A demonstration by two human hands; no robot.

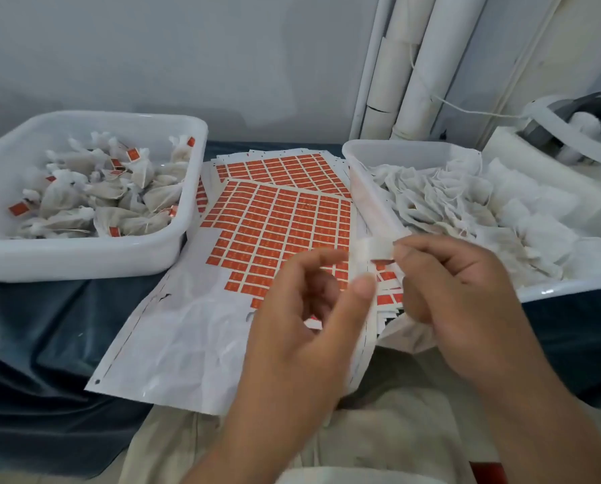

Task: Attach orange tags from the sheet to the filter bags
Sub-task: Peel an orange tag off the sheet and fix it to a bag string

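A filter bag (376, 249) is pinched in the right hand (466, 291) above the near right corner of the sheet (173, 344). The left hand (309, 309), fingers curled, hovers just beside it, any contact possibly lost to blur. Remaining orange tags (278, 221) lie beyond, nearer the left hand.

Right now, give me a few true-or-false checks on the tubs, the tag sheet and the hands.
1. The left white plastic tub holds filter bags bearing orange tags. True.
2. The white bags in the right white plastic tub carry orange tags. False: none shows there.
3. The white sheet of orange tags lies between the tubs. True.
4. The right hand is empty. False: it pinches a small white filter bag.
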